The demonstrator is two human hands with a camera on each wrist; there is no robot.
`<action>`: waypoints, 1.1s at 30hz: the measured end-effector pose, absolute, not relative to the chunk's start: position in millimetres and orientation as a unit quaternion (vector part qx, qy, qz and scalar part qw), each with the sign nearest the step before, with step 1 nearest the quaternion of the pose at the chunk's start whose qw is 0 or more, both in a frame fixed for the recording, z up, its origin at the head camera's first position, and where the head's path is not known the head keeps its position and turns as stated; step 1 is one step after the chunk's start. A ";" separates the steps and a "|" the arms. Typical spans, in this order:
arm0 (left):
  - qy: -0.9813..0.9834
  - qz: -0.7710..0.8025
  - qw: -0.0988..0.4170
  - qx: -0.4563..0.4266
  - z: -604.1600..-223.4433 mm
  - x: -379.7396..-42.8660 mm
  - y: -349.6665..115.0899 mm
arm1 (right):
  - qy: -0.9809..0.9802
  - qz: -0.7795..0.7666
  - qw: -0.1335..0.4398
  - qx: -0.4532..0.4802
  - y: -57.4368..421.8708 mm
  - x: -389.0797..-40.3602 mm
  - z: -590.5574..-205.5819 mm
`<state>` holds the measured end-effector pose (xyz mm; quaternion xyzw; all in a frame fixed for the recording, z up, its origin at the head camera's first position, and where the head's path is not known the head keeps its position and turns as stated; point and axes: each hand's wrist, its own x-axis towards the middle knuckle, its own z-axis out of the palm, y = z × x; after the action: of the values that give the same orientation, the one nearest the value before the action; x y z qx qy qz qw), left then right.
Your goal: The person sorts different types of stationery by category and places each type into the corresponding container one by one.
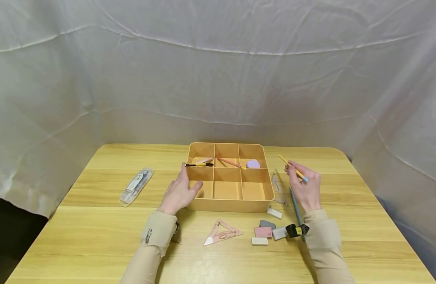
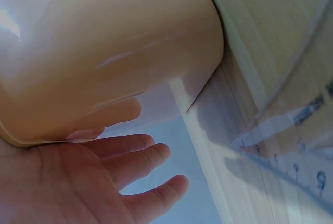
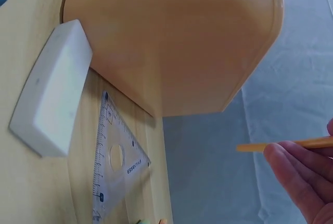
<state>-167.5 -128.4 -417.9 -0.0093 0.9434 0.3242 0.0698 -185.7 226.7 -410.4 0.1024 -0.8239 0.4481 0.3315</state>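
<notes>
A tan organizer box (image 1: 229, 205) with several compartments stands at the middle of the table. My left hand (image 1: 179, 192) rests at its left wall with relaxed fingers, the thumb reaching over the front-left compartment. In the left wrist view the fingers (image 2: 140, 161) extend along the box's side. To the right of the box, my right hand (image 1: 304, 185) pinches a slim yellow pencil (image 1: 288, 162) with a light blue end, raised above the table. Inside the box are a black-and-yellow pen (image 1: 199, 165), a pink stick (image 1: 204, 160), a reddish pencil (image 1: 228, 162) and a lilac eraser (image 1: 253, 164).
Before the box lie a pink set square (image 1: 221, 233) and several erasers, among them a pink one (image 1: 263, 232). A clear set square (image 3: 118, 156) and a blue pencil (image 1: 295, 205) lie to the right. On the left is a clear case (image 1: 136, 187). Pale cloth (image 1: 218, 90) hangs behind.
</notes>
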 end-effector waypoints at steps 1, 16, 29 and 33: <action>0.943 0.324 0.070 -0.009 -417.9 -167.5 -128.4 | -0.827 0.437 0.337 0.107 226.8 -186.0 -410.7; 0.944 0.323 0.065 -0.012 -418.6 -166.8 -128.0 | -0.817 0.388 0.393 0.164 225.3 -189.4 -412.0; 0.943 0.326 0.068 -0.013 -419.1 -166.4 -127.9 | -0.824 0.363 0.399 0.172 220.3 -189.3 -412.5; 0.942 0.327 0.068 -0.013 -418.9 -166.5 -127.8 | -0.821 0.377 0.389 0.181 218.0 -188.3 -411.7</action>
<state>-166.5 -127.8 -418.9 -0.0131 0.9425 0.3270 0.0683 -188.3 218.0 -411.7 0.1809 -0.8207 0.3770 0.3893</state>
